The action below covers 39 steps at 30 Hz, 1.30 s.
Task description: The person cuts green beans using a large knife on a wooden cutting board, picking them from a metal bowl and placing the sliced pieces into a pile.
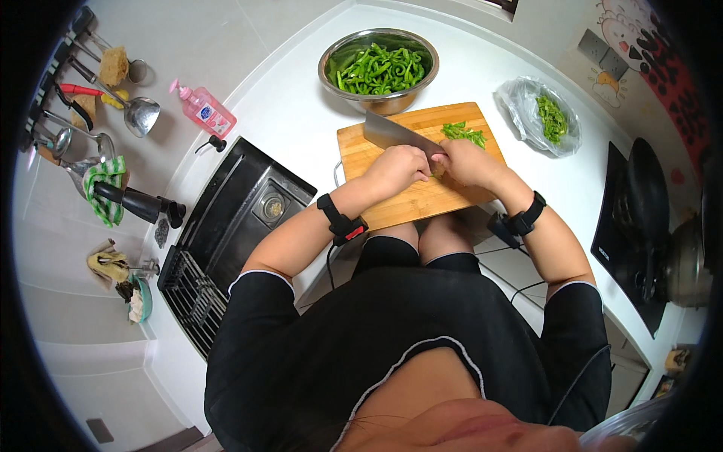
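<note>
On the wooden cutting board [395, 209], my right hand [471, 163] grips a broad-bladed kitchen cleaver [398, 134]. Its blade slants toward the far left of the board. My left hand [395, 168] is close beside the blade, its fingers curled down toward the board. A small greenish bit shows by the fingertips, but whether they hold it is hidden. Beyond my right hand lies a pile of chopped green pepper pieces [463, 133]. A stainless steel bowl [370, 105] of green pepper strips [381, 70] stands behind the board.
A clear plastic bag [515, 110] with chopped greens [552, 120] sits at the right. Farther right is a black cooktop [607, 226] with a pan [647, 192]. The dark sink [234, 198] is at the left, near a pink soap bottle [208, 113]. Utensils hang on the left wall.
</note>
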Motion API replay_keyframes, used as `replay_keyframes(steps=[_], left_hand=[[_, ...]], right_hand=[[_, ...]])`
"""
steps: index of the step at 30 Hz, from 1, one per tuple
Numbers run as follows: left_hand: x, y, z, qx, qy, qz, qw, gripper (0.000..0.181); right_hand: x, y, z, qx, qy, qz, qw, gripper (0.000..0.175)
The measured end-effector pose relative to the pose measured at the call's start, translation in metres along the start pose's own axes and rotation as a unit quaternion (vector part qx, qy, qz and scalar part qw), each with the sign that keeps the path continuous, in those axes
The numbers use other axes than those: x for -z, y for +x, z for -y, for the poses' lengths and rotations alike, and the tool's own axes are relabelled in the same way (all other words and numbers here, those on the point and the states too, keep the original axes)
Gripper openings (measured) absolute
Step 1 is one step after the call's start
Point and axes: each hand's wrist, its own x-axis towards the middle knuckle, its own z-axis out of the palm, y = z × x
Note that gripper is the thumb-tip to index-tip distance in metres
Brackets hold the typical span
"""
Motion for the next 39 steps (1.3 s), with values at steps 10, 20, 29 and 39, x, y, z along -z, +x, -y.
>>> replay_keyframes(steps=[10, 20, 29, 39], left_hand=[[0.015, -0.005, -0.003, 0.005, 0.041, 0.007, 0.999, 0.013], [0.000, 0.002, -0.006, -0.022, 0.064, 0.001, 0.998, 0.010], [-0.004, 0.000, -0.003, -0.006, 0.074, 0.002, 0.997, 0.008], [-0.002, 0.005, -0.005, -0.019, 0.060, -0.001, 0.998, 0.006]], right_hand=[[0.035, -0.020, -0.010, -0.037, -0.051, -0.046, 0.997, 0.031], [0.050, -0.032, 0.019, -0.017, -0.075, 0.047, 0.996, 0.033], [0.039, -0.021, 0.025, -0.022, -0.062, 0.048, 0.997, 0.034], [0.024, -0.014, 0.011, 0.007, -0.011, 0.042, 0.999, 0.037]])
